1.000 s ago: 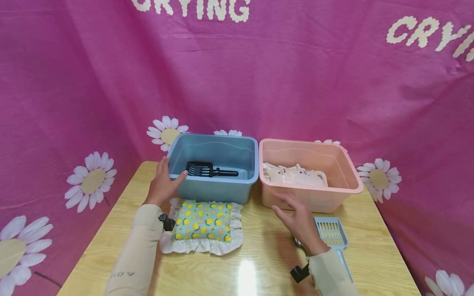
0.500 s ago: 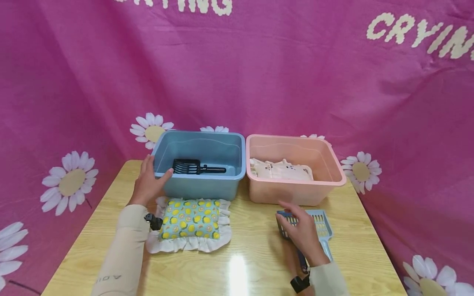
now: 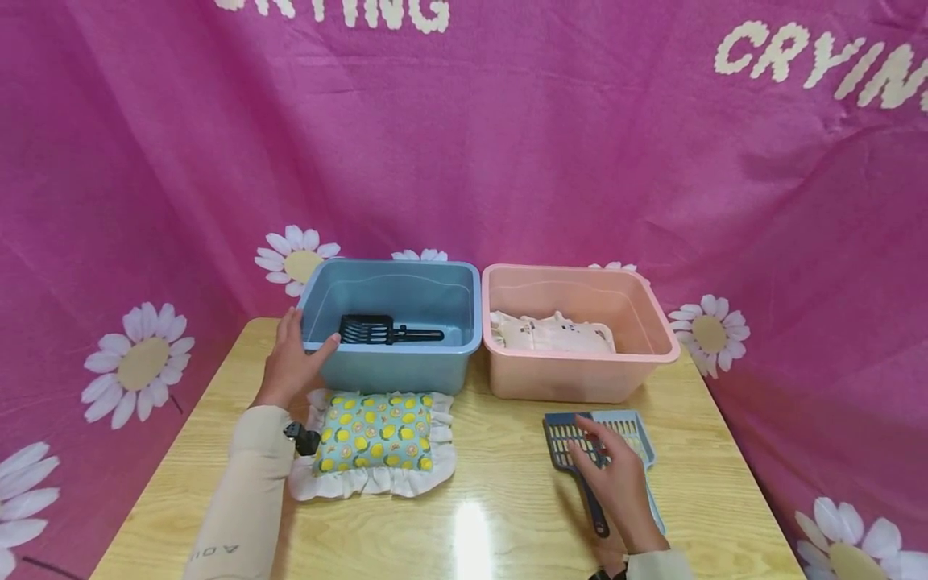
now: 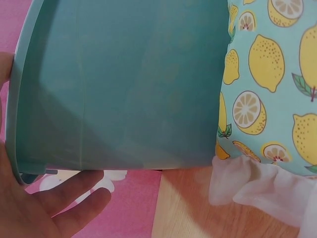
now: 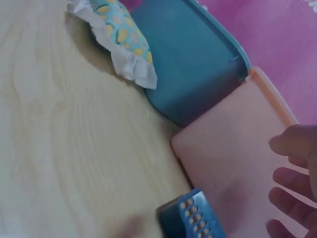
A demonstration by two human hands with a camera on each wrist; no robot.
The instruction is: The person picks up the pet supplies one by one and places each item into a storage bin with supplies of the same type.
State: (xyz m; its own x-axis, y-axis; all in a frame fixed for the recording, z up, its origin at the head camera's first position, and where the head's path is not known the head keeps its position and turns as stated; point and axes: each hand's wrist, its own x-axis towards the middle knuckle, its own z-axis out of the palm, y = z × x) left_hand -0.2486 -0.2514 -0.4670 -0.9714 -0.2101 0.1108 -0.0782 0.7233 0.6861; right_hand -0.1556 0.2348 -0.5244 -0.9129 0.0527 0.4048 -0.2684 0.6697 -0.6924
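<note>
My left hand (image 3: 290,366) holds the front left corner of a blue plastic bin (image 3: 402,370), thumb over the rim and fingers along its side. Inside that bin lies a black slotted litter scoop (image 3: 377,329). Just in front of it rests a lemon-print pillow (image 3: 377,431) with a white ruffled edge. My right hand (image 3: 616,479), fingers spread and holding nothing, hovers over two more litter scoops on the table. One is a dark blue scoop (image 3: 561,427), the other a light blue scoop (image 3: 634,427), partly hidden behind the hand.
Beside the blue bin, to its right, stands a pink bin (image 3: 558,383) with a cream ruffled pillow (image 3: 554,334) in it. Both bins sit at the back of the wooden table (image 3: 362,536), against a magenta curtain (image 3: 507,145) with daisies.
My right hand has moved from close in front of the pink bin back towards me, over the scoops. The left hand stays at the blue bin's corner. The head view has shifted slightly.
</note>
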